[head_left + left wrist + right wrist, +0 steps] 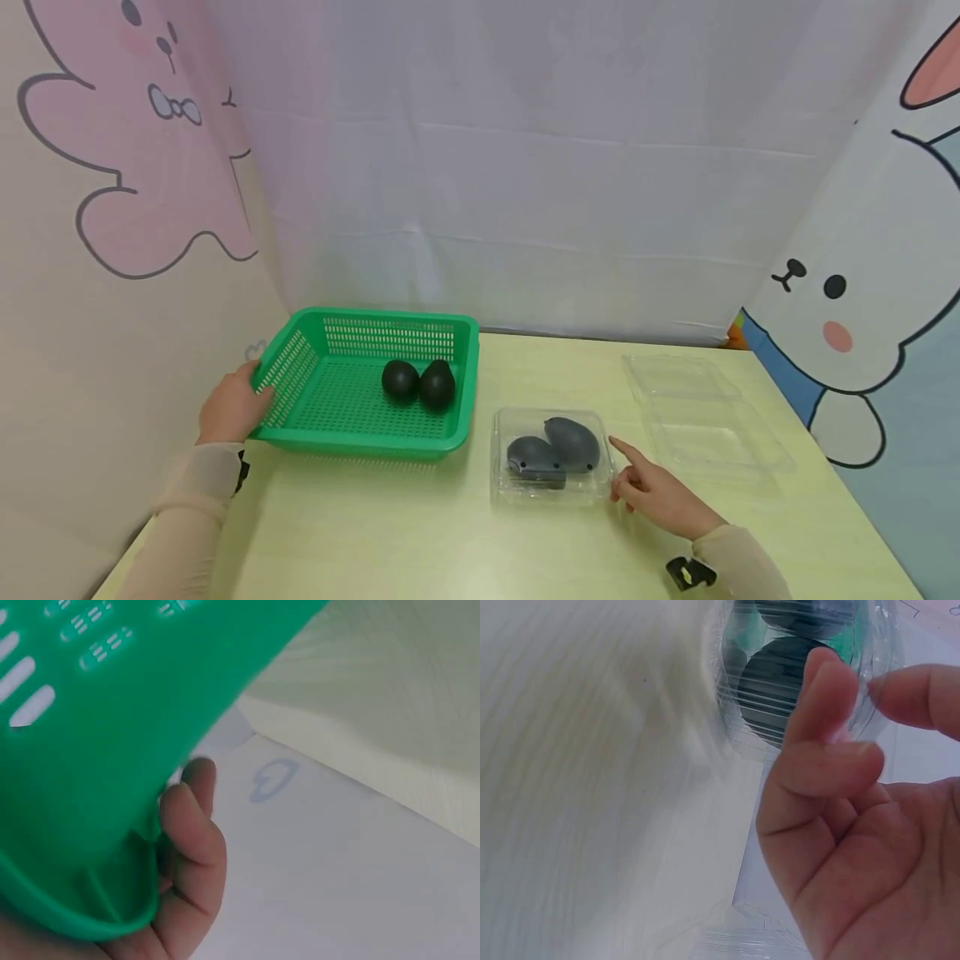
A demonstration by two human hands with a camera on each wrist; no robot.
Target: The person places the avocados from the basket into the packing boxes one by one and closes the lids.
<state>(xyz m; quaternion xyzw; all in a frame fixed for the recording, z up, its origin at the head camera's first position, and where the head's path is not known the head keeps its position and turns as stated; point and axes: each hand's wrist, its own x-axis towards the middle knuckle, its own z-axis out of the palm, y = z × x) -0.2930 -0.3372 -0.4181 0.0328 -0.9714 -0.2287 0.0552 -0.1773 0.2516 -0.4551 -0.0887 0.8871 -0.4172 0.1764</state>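
My left hand (234,406) grips the left side of a green plastic basket (360,444). Its fingers (196,844) curl at the rim in the left wrist view. Two dark, pear-shaped avocados (437,386) lie side by side at the basket's right. To the right of it sits a clear plastic clamshell box (517,497) with two avocados (573,446) under what looks like a closed lid. My right hand (660,497) is at the box's right edge, index finger extended, other fingers bent. In the right wrist view its fingertips are against or very near the clear wall.
An unfolded clear plastic clamshell (720,442) lies on the pale yellow table (360,533) at the right. White curtain (525,208) closes off the back, and printed panels with cartoon animals stand at both sides. The basket's left side is close to the left panel.
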